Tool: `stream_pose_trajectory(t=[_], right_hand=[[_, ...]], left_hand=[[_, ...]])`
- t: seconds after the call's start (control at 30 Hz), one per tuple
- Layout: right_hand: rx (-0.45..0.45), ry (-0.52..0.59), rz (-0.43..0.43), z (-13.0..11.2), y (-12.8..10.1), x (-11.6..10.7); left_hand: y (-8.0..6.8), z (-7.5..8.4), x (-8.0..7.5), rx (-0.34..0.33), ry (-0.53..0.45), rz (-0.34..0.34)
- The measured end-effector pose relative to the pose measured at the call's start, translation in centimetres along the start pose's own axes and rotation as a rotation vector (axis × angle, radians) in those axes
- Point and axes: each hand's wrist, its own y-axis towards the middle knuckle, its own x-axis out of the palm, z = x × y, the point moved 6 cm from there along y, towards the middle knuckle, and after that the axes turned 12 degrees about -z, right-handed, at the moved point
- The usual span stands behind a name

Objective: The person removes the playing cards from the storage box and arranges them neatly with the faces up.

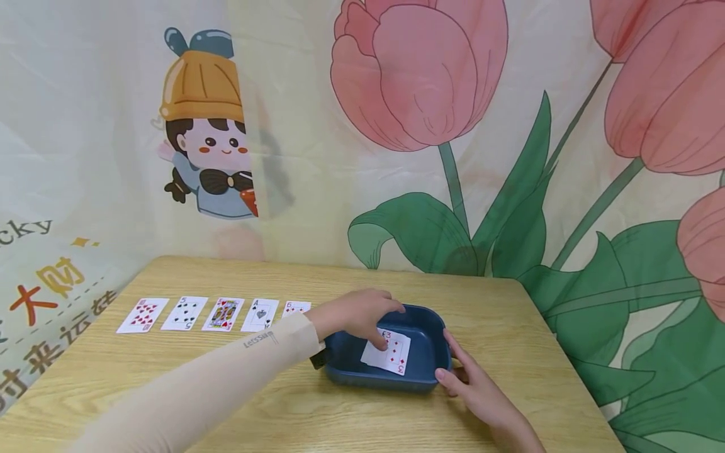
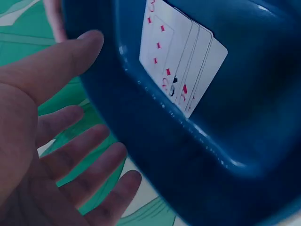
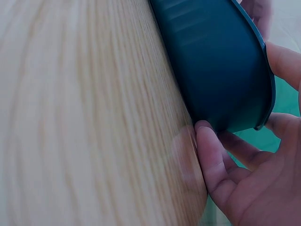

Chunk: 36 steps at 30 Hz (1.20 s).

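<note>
On the remote feed I find the stack (image 2: 202, 61) lying inside the tray (image 1: 385, 382), on its floor, slightly fanned, with a three of diamonds (image 1: 399, 349) uppermost. The left hand (image 1: 358, 316) hangs over the tray, fingers spread, nothing in its grasp. In the head view its thumb overlaps the stack; the left wrist view shows no finger on it, so I judge there is no contact. The right hand (image 1: 474, 385) grips the tray at its right end.

Risks noted. I rate a double pick the chief hazard: the cards overlap closely, and one pinch could lift several. They lie flat, offering fingertips little edge, so scrabbling could scatter them against the wall. Should the right hand slacken or pull, the tray could slide on the table (image 1: 272, 418); should it raise one end, the stack could slip.

Surroundings. Left of the tray I record five cards face up in a row: ten (image 1: 141, 316), five (image 1: 184, 313), king (image 1: 223, 314), ace (image 1: 260, 314) and six (image 1: 296, 308). The six lies nearest the tray, partly hidden by the left arm. The sleeve (image 1: 226, 385) passes in front of the row; a low swing could drag cards out of line. The tray's wall stands between the left hand's fingertips and the row. A printed backdrop (image 1: 294, 69) hangs behind.
</note>
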Motion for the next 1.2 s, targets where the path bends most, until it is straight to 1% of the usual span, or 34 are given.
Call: stream_pose_trajectory(t=[0.1,0.17,0.27,0.4,0.67,0.77,0.9,1.2], right_hand=[[-0.002,0.003,-0.007,0.0,0.0,0.0],[-0.001,0.005,-0.008,0.0,0.0,0.0],[0.004,0.005,-0.006,0.0,-0.1,-0.1],[-0.001,0.003,-0.006,0.0,-0.1,-0.1],[-0.023,0.003,-0.020,0.0,0.0,0.0],[-0.017,0.016,-0.023,0.0,0.0,0.0],[-0.018,0.023,-0.028,-0.2,0.1,0.0],[-0.029,0.003,-0.031,0.0,0.1,-0.2]], left_hand=[[1.2,0.1,1.0,-0.022,-0.003,-0.055],[1.9,0.2,1.6,-0.028,0.011,-0.088],[2.7,0.4,2.3,-0.036,0.049,-0.118],[3.3,0.6,2.9,-0.059,0.110,-0.149],[4.1,0.5,3.6,-0.088,0.225,-0.197],[4.2,0.5,3.7,-0.095,0.257,-0.204],[4.4,0.7,3.7,-0.104,0.278,-0.192],[4.8,1.5,3.7,-0.098,0.358,-0.189]])
